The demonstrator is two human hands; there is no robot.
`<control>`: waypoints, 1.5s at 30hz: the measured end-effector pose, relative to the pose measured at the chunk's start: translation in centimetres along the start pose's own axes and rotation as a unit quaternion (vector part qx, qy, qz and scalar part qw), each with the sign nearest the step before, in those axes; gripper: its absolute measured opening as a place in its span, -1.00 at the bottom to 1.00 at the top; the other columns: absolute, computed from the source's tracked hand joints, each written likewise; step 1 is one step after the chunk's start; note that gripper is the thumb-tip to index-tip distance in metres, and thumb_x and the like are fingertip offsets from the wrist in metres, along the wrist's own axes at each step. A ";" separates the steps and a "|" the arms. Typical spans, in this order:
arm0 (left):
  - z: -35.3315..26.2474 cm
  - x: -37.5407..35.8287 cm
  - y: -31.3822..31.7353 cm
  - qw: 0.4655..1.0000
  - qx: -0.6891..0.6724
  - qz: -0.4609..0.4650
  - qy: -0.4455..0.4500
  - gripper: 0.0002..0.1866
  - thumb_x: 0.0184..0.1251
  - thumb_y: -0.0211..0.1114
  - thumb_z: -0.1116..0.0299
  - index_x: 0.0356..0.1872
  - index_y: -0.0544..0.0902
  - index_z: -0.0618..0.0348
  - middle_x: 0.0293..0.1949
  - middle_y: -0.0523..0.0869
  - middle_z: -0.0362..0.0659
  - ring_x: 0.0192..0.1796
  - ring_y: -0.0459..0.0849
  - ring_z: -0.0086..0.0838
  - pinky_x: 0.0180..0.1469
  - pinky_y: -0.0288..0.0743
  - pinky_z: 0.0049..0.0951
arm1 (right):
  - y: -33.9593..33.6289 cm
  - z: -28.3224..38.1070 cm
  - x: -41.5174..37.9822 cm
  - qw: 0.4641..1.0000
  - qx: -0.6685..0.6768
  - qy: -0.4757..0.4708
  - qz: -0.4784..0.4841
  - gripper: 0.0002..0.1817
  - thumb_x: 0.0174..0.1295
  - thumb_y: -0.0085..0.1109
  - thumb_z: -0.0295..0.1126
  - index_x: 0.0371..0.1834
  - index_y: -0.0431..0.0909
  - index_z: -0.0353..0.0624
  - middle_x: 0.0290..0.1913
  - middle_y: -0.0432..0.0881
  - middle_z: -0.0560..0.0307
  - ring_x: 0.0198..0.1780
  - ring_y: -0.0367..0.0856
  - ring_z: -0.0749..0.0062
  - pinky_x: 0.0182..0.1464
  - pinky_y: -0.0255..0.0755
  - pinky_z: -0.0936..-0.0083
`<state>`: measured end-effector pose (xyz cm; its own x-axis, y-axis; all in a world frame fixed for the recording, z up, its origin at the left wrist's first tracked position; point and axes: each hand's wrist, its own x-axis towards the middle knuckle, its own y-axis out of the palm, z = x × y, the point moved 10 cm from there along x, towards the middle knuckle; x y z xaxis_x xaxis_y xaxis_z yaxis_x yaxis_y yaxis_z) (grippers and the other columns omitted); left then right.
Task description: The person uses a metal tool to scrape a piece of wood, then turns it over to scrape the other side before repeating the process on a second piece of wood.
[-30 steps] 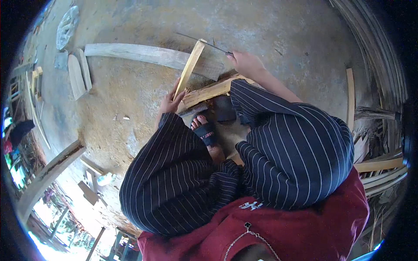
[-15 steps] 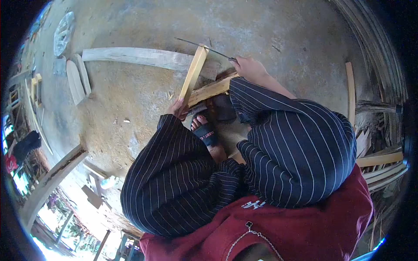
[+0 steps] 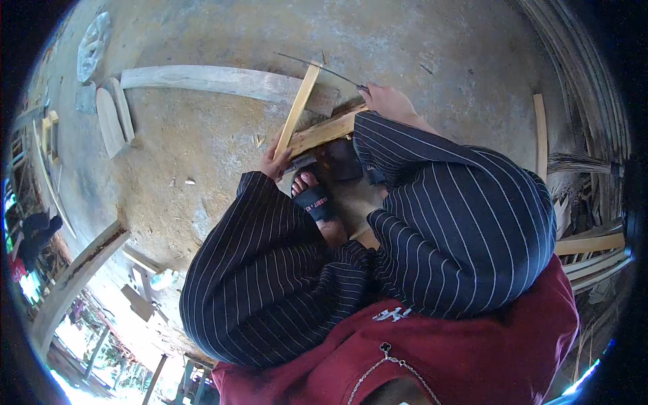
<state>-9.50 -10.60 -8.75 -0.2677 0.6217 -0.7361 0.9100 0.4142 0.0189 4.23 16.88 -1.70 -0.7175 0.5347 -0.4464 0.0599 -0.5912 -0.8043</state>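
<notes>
My left hand (image 3: pixel 273 164) is closed round the near end of a pale wooden strip (image 3: pixel 298 108), which slants up and away from me. In my right hand (image 3: pixel 389 102) is the handle of a long, thin-bladed knife (image 3: pixel 337 74). Its blade lies across the far end of the strip and sticks out past it on the left. Under the strip's lower part, a thicker wooden block (image 3: pixel 327 131) lies across in front of my feet. My sandalled foot (image 3: pixel 312 196) rests just behind that block.
A long curved board (image 3: pixel 209 79) lies on the concrete floor beyond the strip. Farther left are two rounded wooden slats (image 3: pixel 110 121) and a clear plastic bag (image 3: pixel 93 47). A bundle of thin sticks (image 3: pixel 584 164) and stacked wood line the right side. A beam (image 3: pixel 77 277) stands at lower left.
The wooden strip has turned a little and shows a narrower face. My left hand has shifted slightly along with it, showing more of its fingers. The blade stays at the strip's far end.
</notes>
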 end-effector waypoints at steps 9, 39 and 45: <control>-1.6 -0.1 0.2 0.980 0.153 -0.054 0.113 -0.32 0.35 0.19 0.14 0.45 0.12 -0.26 -0.56 0.56 -0.20 -0.55 0.58 -0.40 -0.53 0.46 -0.32 | -1.4 0.7 0.2 1.000 0.017 0.003 0.013 -0.58 0.40 -0.21 -0.08 -0.14 0.52 -0.21 -0.19 0.63 -0.26 -0.12 0.60 -0.22 -0.06 0.47 -0.02; -6.4 -3.4 -0.6 0.807 0.480 -0.213 0.273 -0.33 0.29 0.25 0.20 0.36 0.19 -0.61 -0.47 0.49 0.14 -0.47 0.62 0.14 -0.53 0.50 -0.02 | -0.2 1.5 0.3 0.998 0.001 -0.017 -0.060 -0.56 0.39 -0.20 -0.01 -0.20 0.48 -0.19 -0.34 0.65 -0.19 -0.26 0.64 -0.16 -0.23 0.52 0.01; -6.3 -3.2 -0.1 0.830 0.439 -0.201 0.280 -0.35 0.30 0.23 0.16 0.36 0.18 -0.62 -0.43 0.51 0.13 -0.43 0.63 0.13 -0.46 0.52 0.00 | 0.5 1.0 -0.1 0.999 -0.019 -0.010 -0.048 -0.59 0.39 -0.18 -0.03 -0.19 0.46 -0.18 -0.43 0.64 -0.21 -0.37 0.65 -0.13 -0.31 0.54 0.03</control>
<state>-10.71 -8.38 -2.13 -0.4867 0.8639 -0.1295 0.5265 0.1718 -0.8326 3.62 15.90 -1.62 -0.7353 0.5746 -0.3595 0.0164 -0.5151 -0.8570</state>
